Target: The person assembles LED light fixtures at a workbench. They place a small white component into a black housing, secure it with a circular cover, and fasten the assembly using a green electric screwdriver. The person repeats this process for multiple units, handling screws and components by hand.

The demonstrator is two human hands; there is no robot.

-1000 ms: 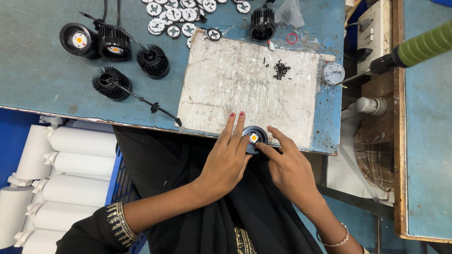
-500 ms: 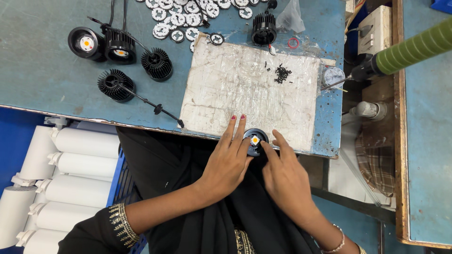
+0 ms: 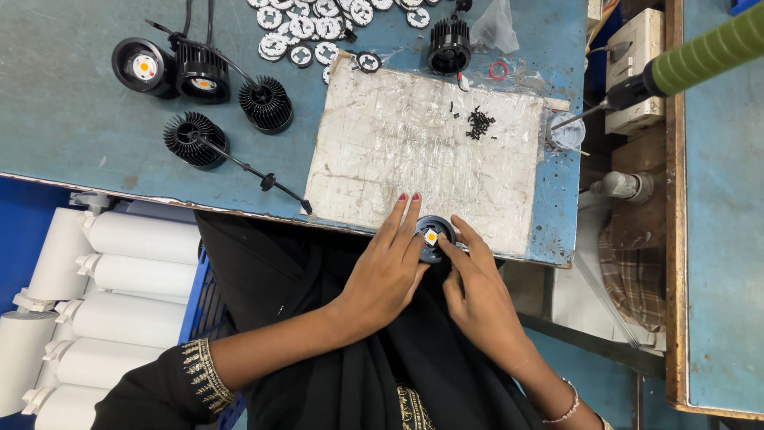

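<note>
White tubes (image 3: pixel 119 271): stacked below the table's near edge at the far left, lying on their sides in a blue crate
Table (image 3: pixel 64 119): blue-green top, worn, its near edge running across the middle of the view
Finished lamp heads (image 3: pixel 143 68): two black round ones with yellow centres near the table's far left corner, touching each other
Finned black parts (image 3: pixel 195 139): two ribbed heat sinks just right of the lamp heads, each with a black cable; one cable trails toward the near edge
Small round discs (image 3: pixel 306 28): a cluster of white-and-black pieces at the far edge, middle
Pale mat (image 3: pixel 414 151): taped sheet covering the right half of the table, reaching the near edge
Screws (image 3: pixel 480 122): small dark heap on the mat's far right part
Left hand (image 3: pixel 386 271): fingers stretched flat, tips on the mat, pressing the left side of the lamp part
Lamp part (image 3: pixel 432 236): black round body with a yellow square centre, at the table's near edge on the mat, between both hands
Right hand (image 3: pixel 477 291): thumb and forefinger pinching the part's right rim
Green-handled tool (image 3: pixel 700 56): hangs over the table's right edge, tip pointing left
</note>
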